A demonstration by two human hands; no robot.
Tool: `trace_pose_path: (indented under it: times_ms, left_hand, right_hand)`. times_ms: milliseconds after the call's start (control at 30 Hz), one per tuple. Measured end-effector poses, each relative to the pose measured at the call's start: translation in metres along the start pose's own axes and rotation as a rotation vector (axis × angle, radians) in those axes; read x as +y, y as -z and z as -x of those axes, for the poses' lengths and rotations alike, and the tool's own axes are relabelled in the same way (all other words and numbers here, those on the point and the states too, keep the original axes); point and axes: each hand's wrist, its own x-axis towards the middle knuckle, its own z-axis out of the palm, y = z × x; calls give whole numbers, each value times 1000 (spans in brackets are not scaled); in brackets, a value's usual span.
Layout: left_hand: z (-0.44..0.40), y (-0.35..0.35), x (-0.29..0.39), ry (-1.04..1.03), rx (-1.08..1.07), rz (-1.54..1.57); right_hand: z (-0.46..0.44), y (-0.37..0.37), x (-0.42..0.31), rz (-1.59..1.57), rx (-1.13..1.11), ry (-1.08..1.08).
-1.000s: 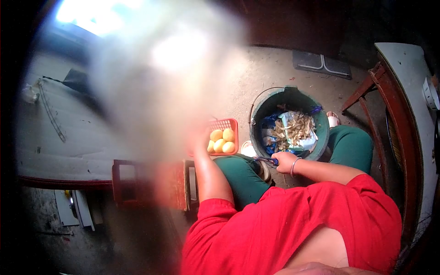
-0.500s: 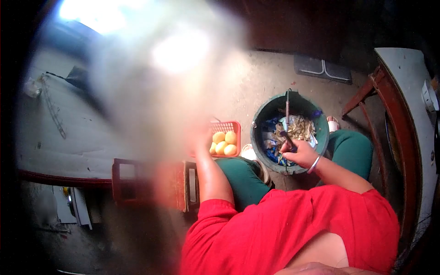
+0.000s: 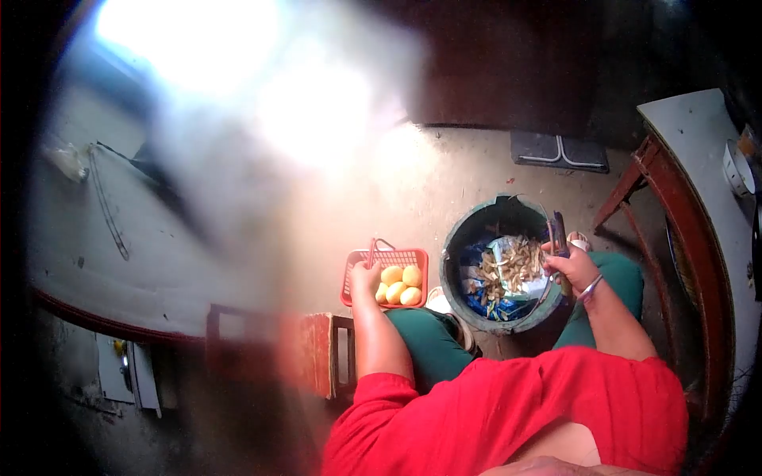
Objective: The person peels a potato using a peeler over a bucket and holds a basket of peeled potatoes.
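My left hand [image 3: 365,278] is closed at the left side of a red plastic basket [image 3: 422,274], apparently around its upright red handle [image 3: 371,251]. In the basket lie several smooth yellow ovals [image 3: 394,275] that look like peeled potatoes. My right hand [image 3: 573,266], with a bracelet at the wrist, is closed on a dark-handled tool [image 3: 560,230] pointing upward; its exact kind is unclear. The hand is at the right rim of a green bucket [image 3: 454,305]. Pale brown peelings [image 3: 520,266] lie in the bucket over blue and white wrappers.
A low wooden stool [image 3: 317,353] stands left of my knee. At the right is a table with a red-brown frame [image 3: 689,238] and a white bowl [image 3: 738,168] on it. A dark flat object [image 3: 559,151] lies on the floor beyond the bucket. Glare blurs the upper left.
My right hand has moved from over the bucket's middle to its right rim, with the dark tool now upright. The bucket's wire handle leans right. My left hand shows more clearly at the basket.
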Motion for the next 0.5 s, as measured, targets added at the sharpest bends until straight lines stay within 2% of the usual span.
trace_pose_path:
  times_ms: [67, 133, 200, 267, 300, 367, 400, 467, 500]
  left_hand:
    - [0, 1, 2, 28, -43, -25]
    - [-4, -2, -1, 30, -48, -37]
    - [-4, -2, 4, 45, -64, -65]
    - [3, 1, 15, 23, -63, -101]
    - [5, 1, 17, 35, -62, -110]
    - [3, -2, 14, 48, -54, -129]
    - [-7, -10, 0, -21, 9, -129]
    - [-18, -18, -15, -90, 72, -130]
    - [-17, -17, -12, -87, 66, -117]
  right_hand:
    - [-1, 1, -2, 87, 37, 41]
    - [-9, 10, 6, 319, 104, 170]
    - [-11, 11, 3, 329, 100, 171]
    - [-4, 6, -11, 844, 160, 451]
    - [-3, 1, -21, 819, 130, 307]
    - [-12, 14, -22, 872, 79, 268]
    - [-17, 20, -21, 931, 33, 226]
    - [-22, 26, -18, 830, -28, 165]
    - [-20, 26, -16, 615, -38, 120]
